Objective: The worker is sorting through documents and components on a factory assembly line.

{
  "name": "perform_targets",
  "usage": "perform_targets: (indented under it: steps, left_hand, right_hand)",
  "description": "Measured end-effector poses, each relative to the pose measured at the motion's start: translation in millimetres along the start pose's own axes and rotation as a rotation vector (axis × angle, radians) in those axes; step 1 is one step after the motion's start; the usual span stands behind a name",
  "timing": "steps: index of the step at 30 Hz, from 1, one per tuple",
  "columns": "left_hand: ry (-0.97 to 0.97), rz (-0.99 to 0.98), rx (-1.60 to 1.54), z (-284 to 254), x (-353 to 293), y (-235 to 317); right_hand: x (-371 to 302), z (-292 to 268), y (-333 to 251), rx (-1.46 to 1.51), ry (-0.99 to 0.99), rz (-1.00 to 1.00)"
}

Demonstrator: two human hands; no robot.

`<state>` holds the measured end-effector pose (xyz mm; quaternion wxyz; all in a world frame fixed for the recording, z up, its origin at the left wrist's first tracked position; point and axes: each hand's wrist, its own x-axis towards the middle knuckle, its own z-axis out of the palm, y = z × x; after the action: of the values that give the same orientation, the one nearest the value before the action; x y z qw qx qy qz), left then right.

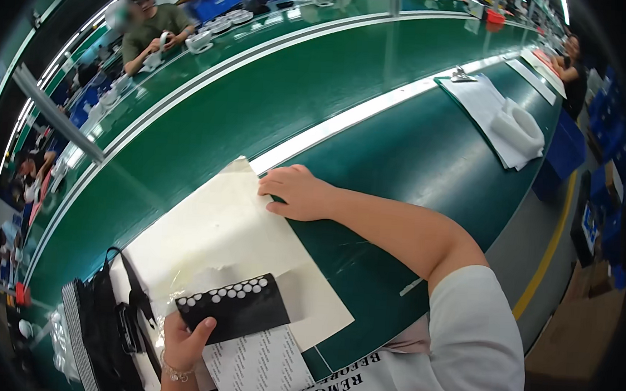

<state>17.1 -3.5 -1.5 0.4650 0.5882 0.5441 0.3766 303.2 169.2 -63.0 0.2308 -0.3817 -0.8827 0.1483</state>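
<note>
White-dotted black rectangular sheet (pixel 244 317) over flat cream board (pixel 218 225); left hand (pixel 186 343) closed on sheet's left end, thumb on top. Right hand (pixel 300 193) loosely curled near board's far corner, grip unclear. Sheet probably light, bendable, easily creased; best held by dot-free edges

Open room across green tabletop (pixel 394 157) between right hand (pixel 297 192) and clipboard (pixel 463 77); black bag (pixel 106 330) an obstacle at left.

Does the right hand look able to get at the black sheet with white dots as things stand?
Probably yes. The right hand is at the edge of the cream board, and nothing seems to block its way to the black sheet. The left hand covers only the left end.
</note>
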Motion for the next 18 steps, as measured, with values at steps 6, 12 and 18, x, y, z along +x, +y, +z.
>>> perform_targets:
  steps: [6, 12, 18]
  left_hand:
    - [-0.071, 0.051, 0.091, -10.6, 1.1, -8.4]
    - [-0.081, 0.05, 0.03, -7.9, 0.6, -6.1]
    - [-0.085, -0.003, 0.037, -7.0, 0.0, -5.2]
  right_hand:
    - [0.5, 2.3, 1.6, 0.006, 0.072, -0.047]
    - [0.9, 1.3, 0.6, 0.001, 0.033, -0.029]
    - [0.2, -9.0, -7.7, 0.015, -0.063, 0.055]
